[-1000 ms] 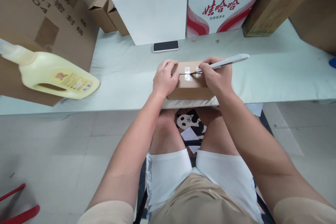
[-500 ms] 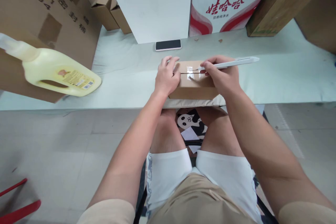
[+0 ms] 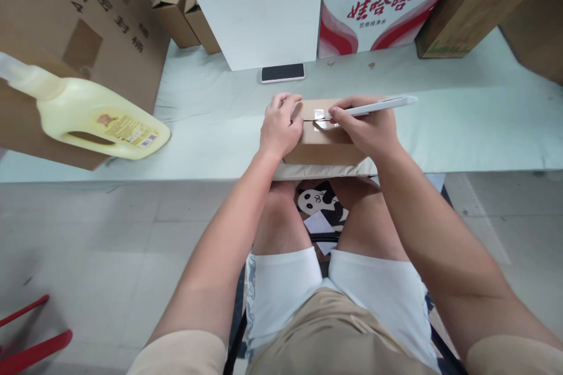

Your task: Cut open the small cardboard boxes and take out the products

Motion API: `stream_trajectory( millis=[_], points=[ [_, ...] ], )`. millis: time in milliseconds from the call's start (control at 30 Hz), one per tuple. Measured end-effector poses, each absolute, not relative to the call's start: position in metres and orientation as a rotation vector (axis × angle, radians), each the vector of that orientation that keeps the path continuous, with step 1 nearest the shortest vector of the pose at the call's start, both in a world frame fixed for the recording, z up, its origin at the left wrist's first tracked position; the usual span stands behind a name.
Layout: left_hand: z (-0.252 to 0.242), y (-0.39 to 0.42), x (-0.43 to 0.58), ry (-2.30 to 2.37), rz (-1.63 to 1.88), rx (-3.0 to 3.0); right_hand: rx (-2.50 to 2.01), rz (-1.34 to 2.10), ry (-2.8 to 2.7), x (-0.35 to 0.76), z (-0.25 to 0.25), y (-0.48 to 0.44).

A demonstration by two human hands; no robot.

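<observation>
A small brown cardboard box [image 3: 328, 154] sits at the table's front edge, its top seam crossed by a strip of clear tape [image 3: 319, 113]. My left hand [image 3: 281, 126] holds the box's left end, with bent fingers over the far corner and the thumb on top. In my right hand [image 3: 373, 126] is a slim white utility knife [image 3: 387, 105], gripped like a pen. Its handle points right, and its thin tip meets the seam at the tape. The fingers of my right hand cover part of the box's right end.
Behind the box lies a phone [image 3: 282, 72], in front of white cartons [image 3: 264, 17]. A yellow jug [image 3: 101, 117] leans at the left by a large cardboard carton [image 3: 127, 64]. Tall brown cartons [image 3: 475, 12] stand at the back right. My knees are under the table edge.
My right hand has drawn the knife to the left along the seam, its tip now at the tape. My left hand and the box have stayed in place.
</observation>
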State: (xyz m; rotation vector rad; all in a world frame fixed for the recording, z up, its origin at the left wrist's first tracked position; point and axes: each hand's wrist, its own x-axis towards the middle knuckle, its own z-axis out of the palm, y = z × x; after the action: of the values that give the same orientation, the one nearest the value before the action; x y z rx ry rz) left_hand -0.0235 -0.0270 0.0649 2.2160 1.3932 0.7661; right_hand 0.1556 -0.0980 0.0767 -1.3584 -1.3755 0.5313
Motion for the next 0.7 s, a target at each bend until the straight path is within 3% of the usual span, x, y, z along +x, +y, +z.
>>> stream_trajectory(
  millis=[333,700],
  points=[
    [0.047,-0.017,-0.024,1.331,0.926,2.194,-1.461,0.402,-1.359,0.157,0.071,-0.096],
    [0.040,-0.013,-0.026,1.313,1.045,2.179,-1.274,0.162,-1.049,0.186,0.055,-0.102]
  ],
)
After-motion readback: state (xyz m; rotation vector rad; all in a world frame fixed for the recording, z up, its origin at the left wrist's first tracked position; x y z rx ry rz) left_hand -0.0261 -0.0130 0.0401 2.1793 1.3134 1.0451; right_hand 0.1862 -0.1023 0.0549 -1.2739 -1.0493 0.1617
